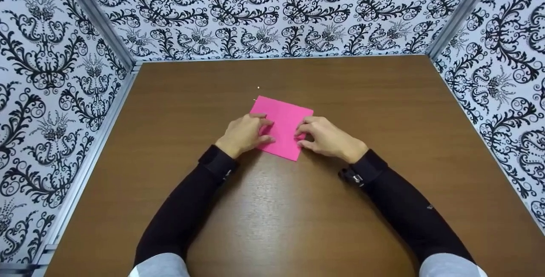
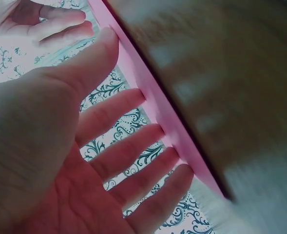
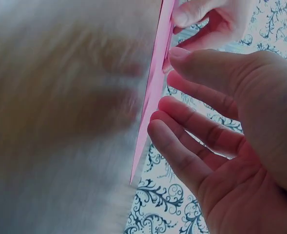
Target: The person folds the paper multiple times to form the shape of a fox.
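Note:
A pink square sheet of paper (image 1: 282,115) lies turned at an angle on the wooden table. My left hand (image 1: 245,135) is over its left side. In the left wrist view, the spread, nearly straight fingers (image 2: 128,148) and the thumb press their tips onto the pink surface. At the right edge of the paper is my right hand (image 1: 330,138), its fingers slightly bent. The right wrist view shows thumb and fingers (image 3: 201,119) apart, tips at the paper, nothing pinched between them. A slight ripple shows in the sheet there.
The brown table (image 1: 272,217) reaches back to patterned black-and-white walls (image 1: 264,13) on three sides, with metal rails (image 1: 96,17) at the corners. A tiny white speck (image 1: 258,87) lies just beyond the paper. Black sleeves with wrist straps (image 1: 217,164) cover both forearms.

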Available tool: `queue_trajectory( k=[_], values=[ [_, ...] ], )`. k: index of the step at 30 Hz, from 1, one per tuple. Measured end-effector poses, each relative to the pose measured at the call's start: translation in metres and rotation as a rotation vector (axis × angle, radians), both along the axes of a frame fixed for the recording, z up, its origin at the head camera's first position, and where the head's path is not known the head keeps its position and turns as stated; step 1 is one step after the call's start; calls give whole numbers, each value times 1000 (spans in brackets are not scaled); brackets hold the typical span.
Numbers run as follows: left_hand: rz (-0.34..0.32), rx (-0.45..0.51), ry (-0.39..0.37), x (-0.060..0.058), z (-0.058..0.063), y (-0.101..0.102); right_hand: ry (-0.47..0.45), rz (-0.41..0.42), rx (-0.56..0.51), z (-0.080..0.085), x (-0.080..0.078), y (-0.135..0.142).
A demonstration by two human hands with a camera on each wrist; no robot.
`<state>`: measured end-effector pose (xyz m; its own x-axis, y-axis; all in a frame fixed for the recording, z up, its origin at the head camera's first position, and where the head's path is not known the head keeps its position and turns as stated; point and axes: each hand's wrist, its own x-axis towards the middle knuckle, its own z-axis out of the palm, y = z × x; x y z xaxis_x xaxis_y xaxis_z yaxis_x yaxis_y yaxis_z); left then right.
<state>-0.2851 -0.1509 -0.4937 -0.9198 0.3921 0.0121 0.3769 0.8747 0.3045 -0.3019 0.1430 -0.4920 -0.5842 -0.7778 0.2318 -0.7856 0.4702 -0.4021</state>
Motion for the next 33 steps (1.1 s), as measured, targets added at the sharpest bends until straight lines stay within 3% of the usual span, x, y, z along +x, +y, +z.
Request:
queue_trajectory(
  k=[9, 33],
  values=[
    [13, -23, 48, 1, 0, 5, 13, 34, 4, -2, 4, -9],
    [14, -23, 68, 4, -3, 3, -41, -21, 38, 1, 4, -9]
  ],
)
